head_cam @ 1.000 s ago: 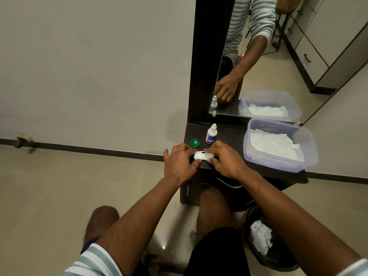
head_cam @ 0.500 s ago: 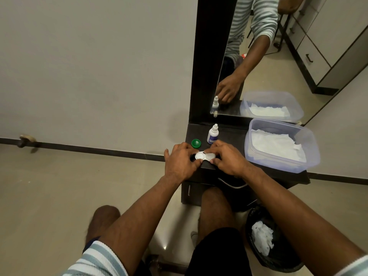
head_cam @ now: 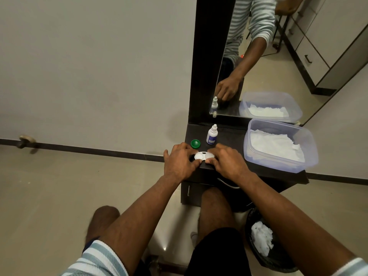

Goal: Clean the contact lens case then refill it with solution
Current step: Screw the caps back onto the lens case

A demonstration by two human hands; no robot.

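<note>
The right hand (head_cam: 229, 163) has slid back, baring more of the white lens case (head_cam: 204, 155).

Plain grey wall (head_cam: 95, 62) fills the left and upper view. Dark skirting (head_cam: 99, 150) runs along its foot, meeting a glossy beige floor (head_cam: 59, 196). A small doorstop (head_cam: 25, 140) sits at the skirting, far left. A dark vanity (head_cam: 229, 136) stands against the wall; a tall dark frame (head_cam: 207, 56) holds a mirror (head_cam: 298, 62) above its top. A drawer front with a pale handle (head_cam: 188, 190) shows under the top, left side. The mirror reflects beige floor and pale cabinets (head_cam: 326, 32) with dark handles and a dark plinth. One bright glint of light (head_cam: 164, 248) lies on the floor, low centre.
</note>
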